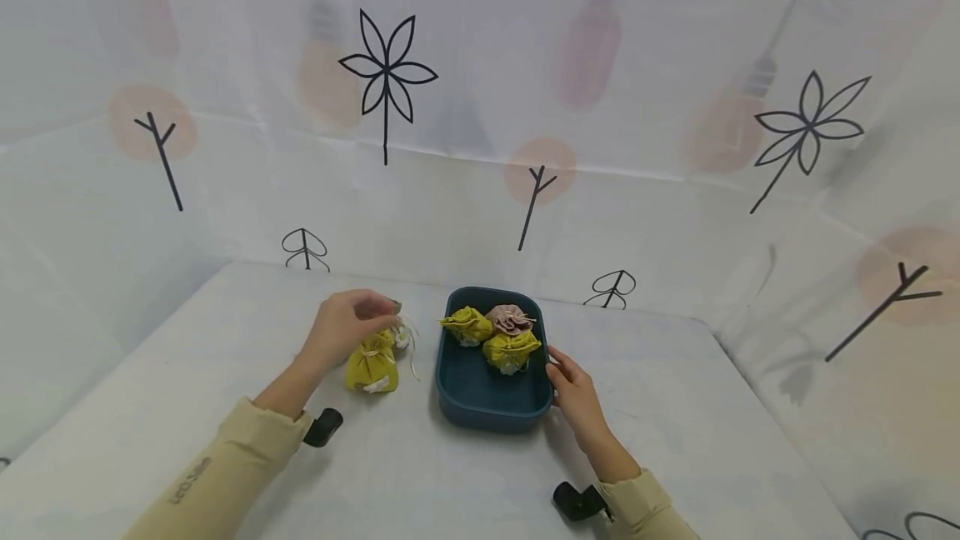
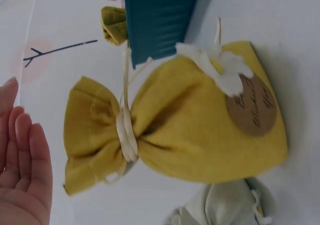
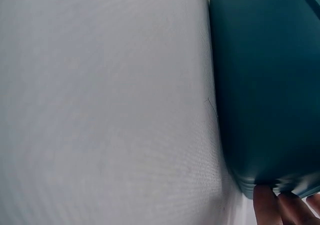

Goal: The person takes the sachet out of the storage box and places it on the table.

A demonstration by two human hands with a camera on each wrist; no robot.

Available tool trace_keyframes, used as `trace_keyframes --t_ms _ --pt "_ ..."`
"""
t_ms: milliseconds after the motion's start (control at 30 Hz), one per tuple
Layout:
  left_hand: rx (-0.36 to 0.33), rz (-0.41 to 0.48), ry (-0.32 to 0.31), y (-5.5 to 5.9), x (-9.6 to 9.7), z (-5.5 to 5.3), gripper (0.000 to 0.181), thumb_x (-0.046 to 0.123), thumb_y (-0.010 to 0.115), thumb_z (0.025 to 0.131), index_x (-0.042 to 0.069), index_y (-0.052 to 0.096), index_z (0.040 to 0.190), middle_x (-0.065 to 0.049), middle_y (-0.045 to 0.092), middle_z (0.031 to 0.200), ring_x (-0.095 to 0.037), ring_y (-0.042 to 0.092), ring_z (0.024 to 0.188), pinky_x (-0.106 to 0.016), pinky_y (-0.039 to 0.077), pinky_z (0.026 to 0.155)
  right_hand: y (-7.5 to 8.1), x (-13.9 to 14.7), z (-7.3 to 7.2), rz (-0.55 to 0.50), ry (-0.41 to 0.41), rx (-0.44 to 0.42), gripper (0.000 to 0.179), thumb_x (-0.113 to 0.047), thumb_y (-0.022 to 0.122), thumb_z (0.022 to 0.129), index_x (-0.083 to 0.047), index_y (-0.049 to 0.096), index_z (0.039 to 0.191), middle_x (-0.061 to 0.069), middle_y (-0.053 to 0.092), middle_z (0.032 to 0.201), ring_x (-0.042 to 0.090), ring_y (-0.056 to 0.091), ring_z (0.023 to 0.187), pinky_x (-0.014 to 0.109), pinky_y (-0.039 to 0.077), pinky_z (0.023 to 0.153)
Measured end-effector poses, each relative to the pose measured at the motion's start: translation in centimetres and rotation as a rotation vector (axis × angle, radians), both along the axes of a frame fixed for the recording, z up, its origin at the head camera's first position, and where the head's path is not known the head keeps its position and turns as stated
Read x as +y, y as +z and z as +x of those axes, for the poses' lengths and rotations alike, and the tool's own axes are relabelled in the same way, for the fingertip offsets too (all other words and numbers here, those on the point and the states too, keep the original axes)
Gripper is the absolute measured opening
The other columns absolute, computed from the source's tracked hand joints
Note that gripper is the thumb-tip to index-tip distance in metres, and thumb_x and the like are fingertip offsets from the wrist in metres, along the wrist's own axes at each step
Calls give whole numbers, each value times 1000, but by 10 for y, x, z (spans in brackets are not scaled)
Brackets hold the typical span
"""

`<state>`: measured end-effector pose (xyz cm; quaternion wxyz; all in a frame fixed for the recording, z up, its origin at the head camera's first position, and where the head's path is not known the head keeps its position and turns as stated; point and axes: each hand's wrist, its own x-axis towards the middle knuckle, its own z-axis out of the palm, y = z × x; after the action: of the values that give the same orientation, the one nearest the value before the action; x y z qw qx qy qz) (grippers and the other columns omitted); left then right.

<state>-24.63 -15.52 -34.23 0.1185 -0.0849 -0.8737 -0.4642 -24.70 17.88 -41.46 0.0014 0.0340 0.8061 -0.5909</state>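
On the table stands a yellow drawstring pouch (image 1: 371, 367) with a white flower, and a round brown tag shows in the left wrist view. My left hand (image 1: 347, 325) is above it, fingers bent toward the thumb. A small grey-green bit shows at its fingertips; whether they pinch it is unclear. White petals and a loose cord (image 1: 405, 336) show just below the fingers. In the left wrist view a pale grey pouch (image 2: 220, 205) sits beside the yellow one. My right hand (image 1: 579, 402) rests its fingers (image 3: 267, 205) against the outer wall of a dark teal box (image 1: 487, 419).
Inside the box, toward its far end, lie two yellow pouches (image 1: 512, 350) and a pinkish pouch (image 1: 510, 320). A white cloth (image 1: 375, 473) covers the table. Behind it hangs a pale printed backdrop (image 1: 465, 215) with flower and branch drawings.
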Motion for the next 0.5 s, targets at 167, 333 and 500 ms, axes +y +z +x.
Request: trace_keyframes --t_ms 167,333,500 --pt "-6 -4 -16 3 13 -1 23 25 73 82 10 68 99 -2 68 93 -17 62 85 -34 51 76 0 0 1 -3 2 5 42 -16 41 101 -5 37 141 26 43 135 37 45 120 41 50 82" --pt "5 4 -49 4 25 -3 23 25 74 81 10 69 98 -1 68 91 -16 62 84 -34 52 76 -1 0 1 -9 6 14 42 -16 41 101 -6 38 141 26 43 135 37 45 120 41 50 82" --pt "11 23 -84 3 39 -8 21 23 74 80 11 69 97 0 67 89 -15 62 82 -32 52 74 -1 0 1 -4 6 11 42 -17 41 101 -6 38 141 25 43 135 37 44 121 42 50 82"
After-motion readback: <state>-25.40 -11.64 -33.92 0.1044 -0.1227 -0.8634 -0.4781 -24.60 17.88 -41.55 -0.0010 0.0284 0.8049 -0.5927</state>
